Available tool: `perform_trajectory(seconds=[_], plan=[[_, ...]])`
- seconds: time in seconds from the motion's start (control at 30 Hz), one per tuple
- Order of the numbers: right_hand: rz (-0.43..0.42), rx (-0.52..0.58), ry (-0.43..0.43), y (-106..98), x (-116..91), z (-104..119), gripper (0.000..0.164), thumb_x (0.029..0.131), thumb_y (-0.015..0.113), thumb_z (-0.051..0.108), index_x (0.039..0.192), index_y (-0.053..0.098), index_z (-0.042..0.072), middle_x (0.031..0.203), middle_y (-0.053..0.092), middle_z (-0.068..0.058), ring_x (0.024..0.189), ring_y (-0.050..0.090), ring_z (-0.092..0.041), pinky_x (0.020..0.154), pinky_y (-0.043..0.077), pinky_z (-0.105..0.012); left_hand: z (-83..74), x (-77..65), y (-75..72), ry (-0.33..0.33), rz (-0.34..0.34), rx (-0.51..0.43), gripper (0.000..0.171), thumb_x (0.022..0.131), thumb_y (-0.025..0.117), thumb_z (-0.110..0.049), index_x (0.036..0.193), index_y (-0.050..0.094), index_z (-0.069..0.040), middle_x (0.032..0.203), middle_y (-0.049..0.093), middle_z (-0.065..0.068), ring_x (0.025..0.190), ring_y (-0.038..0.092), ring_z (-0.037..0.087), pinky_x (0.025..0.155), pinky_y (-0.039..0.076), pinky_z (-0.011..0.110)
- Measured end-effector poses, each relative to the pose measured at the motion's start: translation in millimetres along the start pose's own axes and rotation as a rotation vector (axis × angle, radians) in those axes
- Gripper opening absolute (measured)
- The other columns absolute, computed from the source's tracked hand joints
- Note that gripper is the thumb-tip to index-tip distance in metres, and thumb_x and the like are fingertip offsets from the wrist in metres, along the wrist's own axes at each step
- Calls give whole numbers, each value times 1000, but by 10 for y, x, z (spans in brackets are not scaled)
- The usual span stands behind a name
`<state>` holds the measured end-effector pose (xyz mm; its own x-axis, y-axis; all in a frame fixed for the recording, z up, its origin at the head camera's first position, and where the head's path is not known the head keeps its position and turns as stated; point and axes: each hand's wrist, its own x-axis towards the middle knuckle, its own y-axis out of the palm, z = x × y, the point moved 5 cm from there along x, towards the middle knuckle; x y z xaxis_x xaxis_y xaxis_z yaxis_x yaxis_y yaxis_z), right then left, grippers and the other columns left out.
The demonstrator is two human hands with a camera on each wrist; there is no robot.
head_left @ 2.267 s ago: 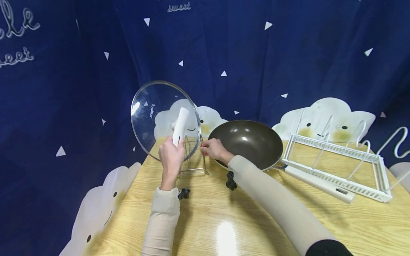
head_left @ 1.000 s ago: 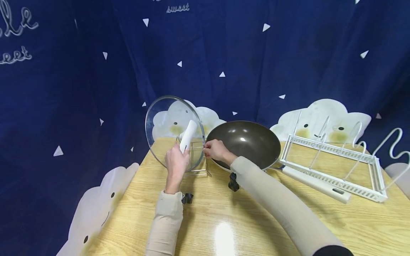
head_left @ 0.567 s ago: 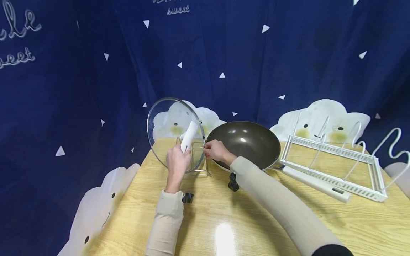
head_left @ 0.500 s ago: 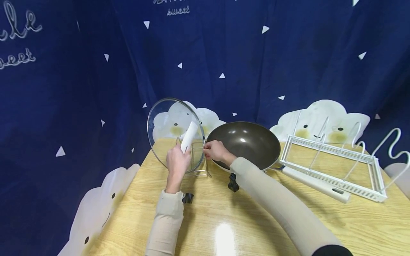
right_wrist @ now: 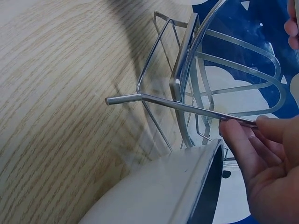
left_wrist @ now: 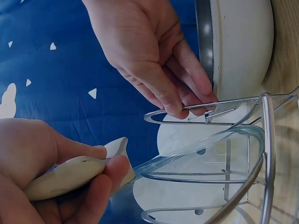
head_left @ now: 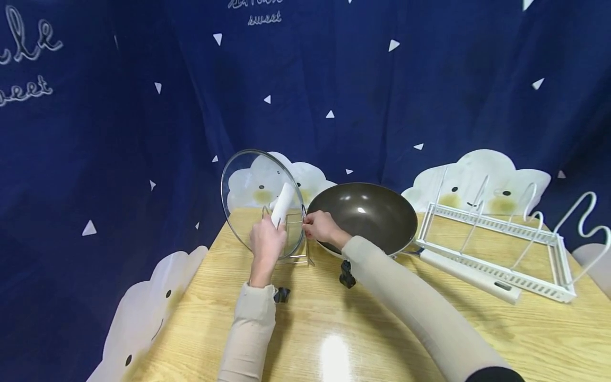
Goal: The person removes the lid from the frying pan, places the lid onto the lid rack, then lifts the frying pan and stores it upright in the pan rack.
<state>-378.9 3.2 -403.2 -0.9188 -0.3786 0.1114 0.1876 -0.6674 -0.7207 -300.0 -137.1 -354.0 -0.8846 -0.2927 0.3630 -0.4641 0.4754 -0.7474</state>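
My left hand point(head_left: 267, 240) grips the white handle point(head_left: 282, 204) of a round glass lid point(head_left: 243, 183) with a metal rim. The lid stands tilted on edge in a small metal wire rack point(head_left: 298, 259); the left wrist view shows its lower edge between the wire loops point(left_wrist: 196, 177). With thumb and fingers, my right hand point(head_left: 322, 225) pinches the rack's right-hand wire loop, close beside the wok. That pinch shows in the right wrist view, where the fingers point(right_wrist: 240, 140) hold the end of a wire point(right_wrist: 201, 111).
A dark wok point(head_left: 365, 217) with a pale outside stands right of the rack, its long white handle point(head_left: 470, 273) pointing to the front right. Behind that handle is a white rack point(head_left: 496, 273) with upright wire dividers. A blue curtain point(head_left: 305, 79) hangs behind the wooden table point(head_left: 305, 339).
The lid, in my left hand, has come down and to the right into the wire rack, then settled almost still. My right hand keeps its pinch on the rack.
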Motion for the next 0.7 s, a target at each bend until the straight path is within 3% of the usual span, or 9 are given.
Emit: perform_trajectory(seconds=[0.17, 0.43, 0.7], plan=[[-8, 17, 10, 17, 1, -4, 18, 92, 60, 13, 84, 70, 0, 74, 69, -9, 61, 56, -9, 59, 48, -20, 1, -2, 3, -15, 17, 9, 31, 84, 68, -23, 96, 63, 5, 80, 65, 22, 71, 62, 39, 56, 50, 47], [11, 85, 30, 35, 17, -9, 18, 93, 59, 11, 89, 69, -3, 83, 70, -15, 76, 68, -24, 61, 53, -21, -27, -4, 10, -87, 83, 11, 35, 85, 67, -26, 100, 60, 6, 82, 63, 21, 72, 62, 37, 55, 50, 44], [19, 88, 41, 33, -4, -1, 18, 94, 58, 10, 89, 69, -4, 82, 70, -15, 82, 68, -30, 62, 54, -22, -67, -42, 42, -75, 115, -37, 35, 86, 66, -20, 106, 56, 7, 84, 62, 23, 73, 61, 37, 59, 51, 44]])
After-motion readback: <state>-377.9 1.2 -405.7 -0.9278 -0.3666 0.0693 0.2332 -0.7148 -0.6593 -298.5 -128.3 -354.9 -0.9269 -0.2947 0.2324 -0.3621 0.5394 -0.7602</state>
